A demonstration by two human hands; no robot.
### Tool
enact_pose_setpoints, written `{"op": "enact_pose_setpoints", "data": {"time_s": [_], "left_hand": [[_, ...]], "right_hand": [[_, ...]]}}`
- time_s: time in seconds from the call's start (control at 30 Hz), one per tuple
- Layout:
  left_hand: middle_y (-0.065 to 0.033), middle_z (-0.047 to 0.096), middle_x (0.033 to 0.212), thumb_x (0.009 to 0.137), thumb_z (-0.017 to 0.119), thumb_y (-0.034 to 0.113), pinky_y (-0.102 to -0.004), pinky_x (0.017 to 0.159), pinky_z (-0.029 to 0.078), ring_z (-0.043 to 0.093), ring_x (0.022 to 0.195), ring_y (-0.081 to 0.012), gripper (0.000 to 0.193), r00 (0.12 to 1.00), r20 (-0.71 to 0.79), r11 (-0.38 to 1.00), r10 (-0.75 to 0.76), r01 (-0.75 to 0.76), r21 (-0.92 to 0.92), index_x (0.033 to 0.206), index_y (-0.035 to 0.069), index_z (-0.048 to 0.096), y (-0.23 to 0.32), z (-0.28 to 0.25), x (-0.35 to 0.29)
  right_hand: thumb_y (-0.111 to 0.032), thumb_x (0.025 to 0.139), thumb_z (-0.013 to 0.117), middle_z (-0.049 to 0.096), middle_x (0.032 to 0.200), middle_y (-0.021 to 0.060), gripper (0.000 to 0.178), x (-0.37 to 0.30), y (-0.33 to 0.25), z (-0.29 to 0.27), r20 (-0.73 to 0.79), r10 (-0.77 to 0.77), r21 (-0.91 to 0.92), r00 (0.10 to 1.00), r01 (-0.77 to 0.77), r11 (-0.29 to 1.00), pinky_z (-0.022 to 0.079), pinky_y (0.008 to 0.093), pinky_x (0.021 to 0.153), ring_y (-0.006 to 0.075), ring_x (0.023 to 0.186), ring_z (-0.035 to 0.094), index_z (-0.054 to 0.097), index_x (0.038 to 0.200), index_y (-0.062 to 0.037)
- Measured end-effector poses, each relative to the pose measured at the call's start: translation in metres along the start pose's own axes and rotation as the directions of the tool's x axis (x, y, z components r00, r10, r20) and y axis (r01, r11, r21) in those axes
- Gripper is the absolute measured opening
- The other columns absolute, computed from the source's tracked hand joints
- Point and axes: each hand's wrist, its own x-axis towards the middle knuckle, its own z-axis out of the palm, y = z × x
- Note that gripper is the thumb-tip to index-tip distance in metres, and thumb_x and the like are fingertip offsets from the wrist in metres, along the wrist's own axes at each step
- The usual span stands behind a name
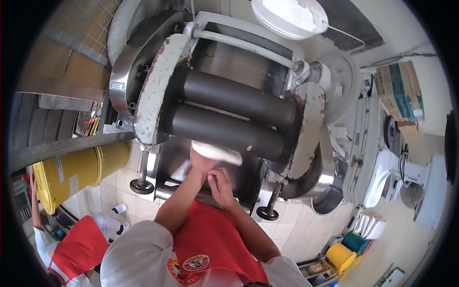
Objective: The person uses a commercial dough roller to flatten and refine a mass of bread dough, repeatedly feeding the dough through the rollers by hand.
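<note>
A pale piece of dough [217, 153] lies just in front of the front roller [224, 131] of a dough sheeter. My left hand [202, 164] is at the dough's left end, its fingers partly hidden by the dough they grip. Close by its wrist is my right hand [220, 185], with fingers curled in; whatever may be inside them is hidden. Behind the front roller runs a second dark roller [239, 95]. A small tan scrap [248, 149] sticks to the front roller near its right part.
Chipped grey side housings [158, 91] flank the rollers. Black hand knobs [142, 186] stick out below. A white tub of white powder [289, 19] stands behind the machine. Yellow barrels [71, 177] are at left, near a co-worker in a red apron [81, 246]. A metal pot [327, 196] is at right.
</note>
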Motion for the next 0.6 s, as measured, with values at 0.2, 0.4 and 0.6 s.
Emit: {"op": "enact_pose_setpoints", "data": {"time_s": [0.2, 0.4, 0.6], "left_hand": [[-0.0173, 0.061, 0.141, 0.097, 0.036, 0.079, -0.0531, 0.112, 0.044, 0.057, 0.128, -0.0321, 0.091, 0.937, 0.037, 0.899, -0.349, 0.323, 0.294, 0.138, 0.0, 0.055, 0.05, -0.006, -0.092], [-0.0168, 0.069, 0.127, 0.105, 0.053, 0.051, -0.0402, 0.103, 0.047, 0.061, 0.123, -0.0288, 0.058, 0.792, -0.22, 0.254, 0.569, 0.085, 0.963, 0.129, -0.001, 0.061, 0.072, -0.074, -0.03], [-0.0237, 0.056, 0.147, 0.102, 0.057, 0.042, -0.0412, 0.109, 0.044, 0.055, 0.134, -0.036, 0.065, 0.909, 0.072, -0.228, 0.409, 0.026, 0.973, 0.151, 0.001, 0.045, 0.107, -0.048, 0.088]], "right_hand": [[-0.026, 0.09, 0.076, 0.056, 0.093, 0.0122, 0.021, 0.093, -0.042, -0.004, -0.267, -0.329, -0.474, 0.906, 0.173, 0.863, 0.04, 0.0478, 0.077, 0.0341, 0.087, 0.056, 0.063, 0.093, -0.0105], [-0.029, 0.089, 0.077, 0.058, 0.097, 0.0099, 0.022, 0.249, -0.053, -0.043, -0.333, -0.434, -0.605, 0.837, 0.164, 0.779, 0.042, 0.0479, 0.081, 0.034, 0.093, 0.058, 0.065, 0.096, -0.0115], [-0.012, 0.093, 0.075, 0.056, 0.09, 0.0094, 0.014, 0.244, -0.052, -0.055, -0.432, -0.315, -0.164, 0.845, 0.27, 0.949, 0.046, 0.0369, 0.076, 0.0248, 0.08, 0.057, 0.067, 0.1, -0.0042]]}}
